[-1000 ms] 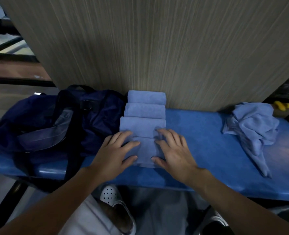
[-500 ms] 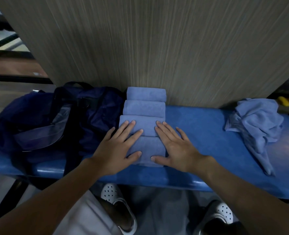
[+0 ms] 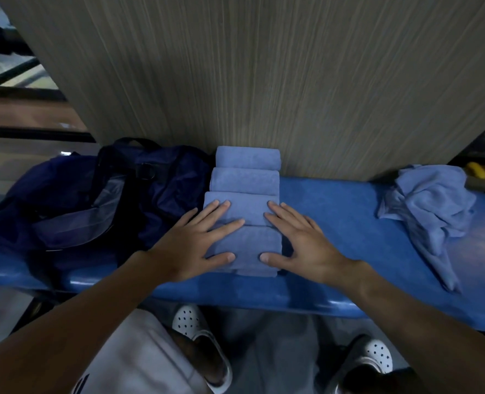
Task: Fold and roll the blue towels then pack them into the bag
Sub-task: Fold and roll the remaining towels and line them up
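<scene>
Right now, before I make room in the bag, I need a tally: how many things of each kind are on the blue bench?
Neat towels in the row: 4
Crumpled towel heap: 1 (how many towels are in it cannot be told)
Dark blue bag: 1
Total: 6

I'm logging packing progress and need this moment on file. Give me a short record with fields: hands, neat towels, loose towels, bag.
hands: left hand and right hand flat, fingers straight, pressing the nearest towel, fingertips on the next towel
neat row: four towels, from wall panel towards the bench front
loose towels: crumpled pile at the bench's right end
bag: dark blue, left of the row, no towel visible in it
packed: none yet
</scene>
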